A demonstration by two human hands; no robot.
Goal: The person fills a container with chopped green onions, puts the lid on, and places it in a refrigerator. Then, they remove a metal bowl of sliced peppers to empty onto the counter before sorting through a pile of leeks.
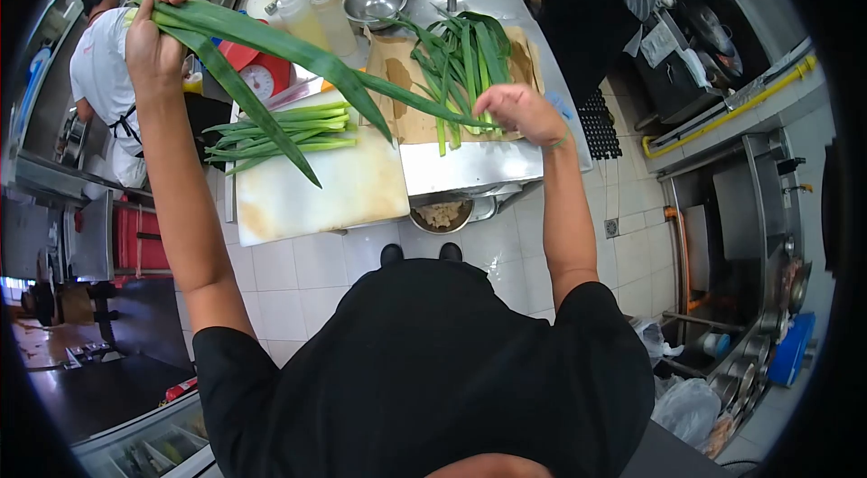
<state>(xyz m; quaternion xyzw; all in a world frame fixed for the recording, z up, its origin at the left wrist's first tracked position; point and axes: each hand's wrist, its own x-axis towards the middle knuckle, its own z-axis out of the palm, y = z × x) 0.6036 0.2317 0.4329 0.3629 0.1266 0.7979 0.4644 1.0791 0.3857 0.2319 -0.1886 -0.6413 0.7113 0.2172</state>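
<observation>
My left hand (pixel 155 40) is raised at the upper left, its fingers wrapped round the pale end of a leek (pixel 262 36). The leek's long green leaves hang down and to the right, over the cutting board. My right hand (pixel 524 112) has curled fingers at the tip of the longest leaf; whether it grips that tip is hidden. Below the leaves, a bunch of trimmed green stalks (pixel 298 130) lies on the white cutting board (pixel 316 198). More leafy leeks (pixel 465 63) rest on brown paper (pixel 393 63) beyond my right hand.
A red scale (pixel 257 76), squeeze bottles (pixel 332 22) and metal bowls (pixel 375 4) stand on the steel table (pixel 470 167). A bowl of pale food (pixel 441 216) sits under the table edge. One co-worker (pixel 108 81) is at left, another (pixel 578 9) across the table at right.
</observation>
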